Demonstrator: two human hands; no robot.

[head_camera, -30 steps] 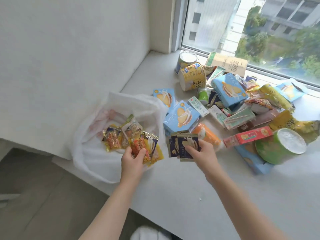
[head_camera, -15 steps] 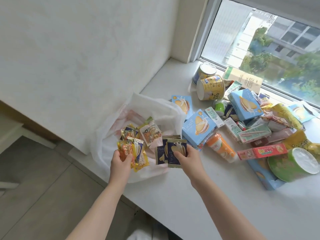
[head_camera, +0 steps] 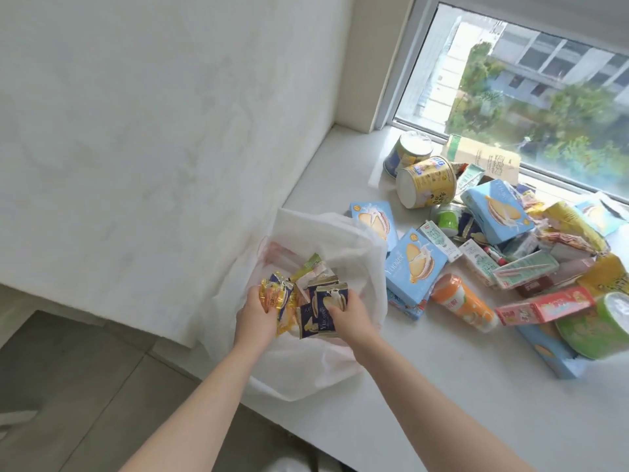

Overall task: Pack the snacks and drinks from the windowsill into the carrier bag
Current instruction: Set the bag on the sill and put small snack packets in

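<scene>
Here, the white carrier bag (head_camera: 306, 369) lay open at the left end of the windowsill (head_camera: 442, 403), overhanging its front edge. Over the bag mouth, the left hand (head_camera: 255, 315) had its grip clamped on a bunch of yellow-orange snack packets (head_camera: 275, 298). The right hand (head_camera: 347, 316) had its grip clamped on several dark blue biscuit packets (head_camera: 326, 308), touching the left bunch. Just beside the bag lay blue biscuit boxes (head_camera: 413, 264) and an orange bottle (head_camera: 463, 303). Farther right lay a yellow tub (head_camera: 425, 182) and a green tub (head_camera: 599, 321), heaped with other packs below the window (head_camera: 544, 80).
</scene>
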